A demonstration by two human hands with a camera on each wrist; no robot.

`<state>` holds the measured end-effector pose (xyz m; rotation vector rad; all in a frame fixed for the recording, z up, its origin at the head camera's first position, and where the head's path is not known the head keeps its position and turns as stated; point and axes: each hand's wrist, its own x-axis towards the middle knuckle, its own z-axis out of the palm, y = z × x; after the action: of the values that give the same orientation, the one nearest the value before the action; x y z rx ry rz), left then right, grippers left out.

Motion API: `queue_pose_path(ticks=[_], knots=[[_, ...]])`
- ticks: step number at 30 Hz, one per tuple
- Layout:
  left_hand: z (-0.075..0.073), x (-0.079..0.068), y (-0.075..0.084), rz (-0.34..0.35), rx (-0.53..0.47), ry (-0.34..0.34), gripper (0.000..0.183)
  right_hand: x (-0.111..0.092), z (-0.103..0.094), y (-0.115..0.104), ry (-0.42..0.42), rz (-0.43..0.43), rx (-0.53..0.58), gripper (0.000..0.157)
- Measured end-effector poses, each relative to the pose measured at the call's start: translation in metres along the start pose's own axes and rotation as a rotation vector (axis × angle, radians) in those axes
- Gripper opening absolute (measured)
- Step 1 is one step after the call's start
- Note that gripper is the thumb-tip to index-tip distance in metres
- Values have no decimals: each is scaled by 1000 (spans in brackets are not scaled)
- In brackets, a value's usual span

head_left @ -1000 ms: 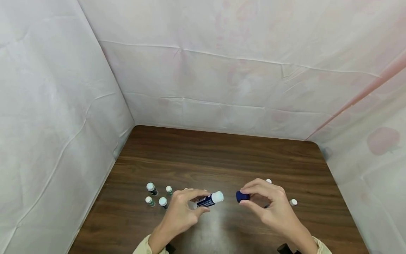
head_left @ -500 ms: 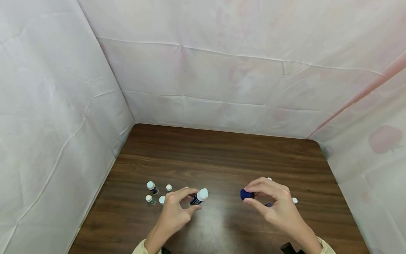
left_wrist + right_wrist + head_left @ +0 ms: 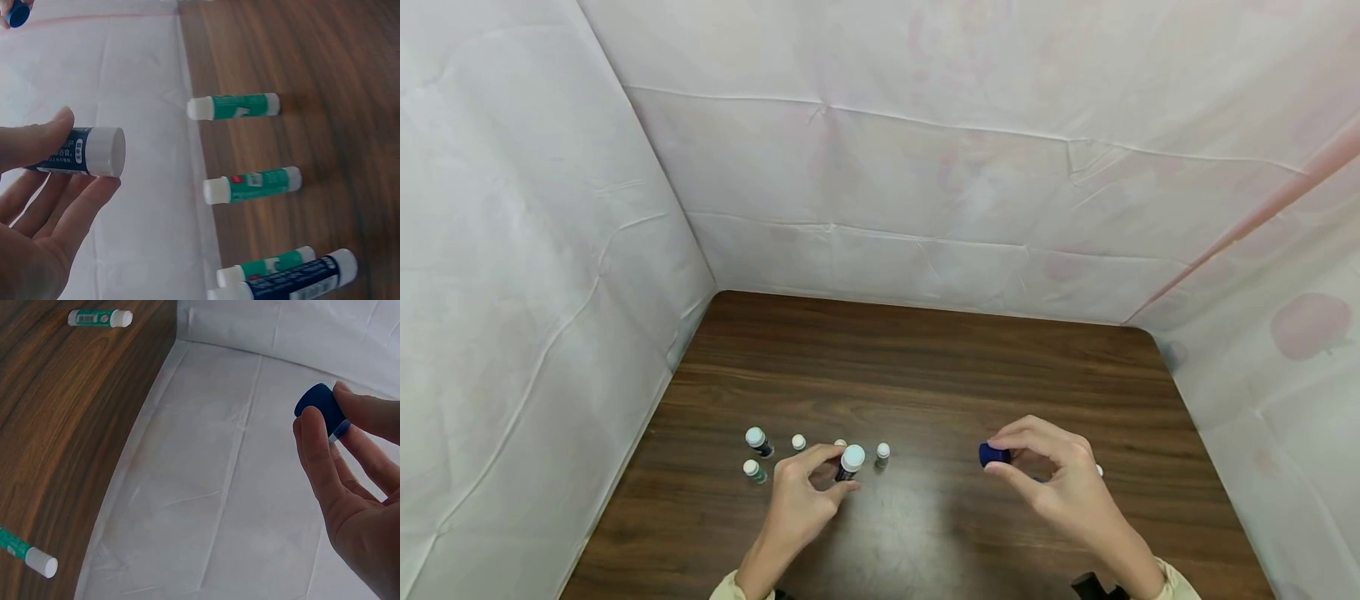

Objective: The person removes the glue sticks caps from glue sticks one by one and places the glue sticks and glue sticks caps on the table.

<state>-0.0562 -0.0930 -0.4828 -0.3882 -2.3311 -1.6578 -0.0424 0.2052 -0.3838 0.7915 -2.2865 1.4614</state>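
My left hand (image 3: 801,504) pinches a navy-labelled glue stick (image 3: 76,150) between thumb and fingers, above the table. Its white end (image 3: 852,457) faces up toward the head camera. Off to the right, my right hand (image 3: 1063,475) pinches a dark blue, cap-like piece (image 3: 320,405) at the fingertips. A second blue bit with a white edge (image 3: 339,431) shows behind the fingers; whether it belongs to the same piece I cannot tell. A small green glue stick (image 3: 882,454) stands just right of the left hand. The two hands are well apart.
Left of my left hand, a navy glue stick (image 3: 759,442) and a green one (image 3: 755,471) stand upright. More green sticks (image 3: 253,186) stand behind that hand. Past the right hand a white top (image 3: 1100,470) shows. Pale cloth walls (image 3: 880,192) border the brown table (image 3: 925,358).
My left hand has moved left, and its glue stick has tipped from slanting to nearly end-on. The right hand has drifted slightly right with the blue piece. A small stick has come into view.
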Motion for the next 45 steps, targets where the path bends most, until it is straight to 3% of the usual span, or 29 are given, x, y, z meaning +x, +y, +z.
queue_pose_path(ticks=[7,12,18,23,33,41,45], knots=[[0,-5,-14,-63,17,38,43,-13,-11,26,-23,201,-51,28],[4,-9,-28,-97,-11,49,42,-18,-17,41,0,223,-136,28],[9,-14,-40,-140,49,38,41,-30,-20,64,54,284,-231,27],[14,-18,-49,-157,41,70,42,-40,-23,78,45,394,-314,23],[20,-24,-65,-205,103,114,42,-69,-20,109,34,507,-412,24],[22,-26,-74,-238,129,112,41,-83,-15,135,42,507,-483,26],[23,-26,-75,-258,125,113,41,-86,-13,144,20,568,-516,25]])
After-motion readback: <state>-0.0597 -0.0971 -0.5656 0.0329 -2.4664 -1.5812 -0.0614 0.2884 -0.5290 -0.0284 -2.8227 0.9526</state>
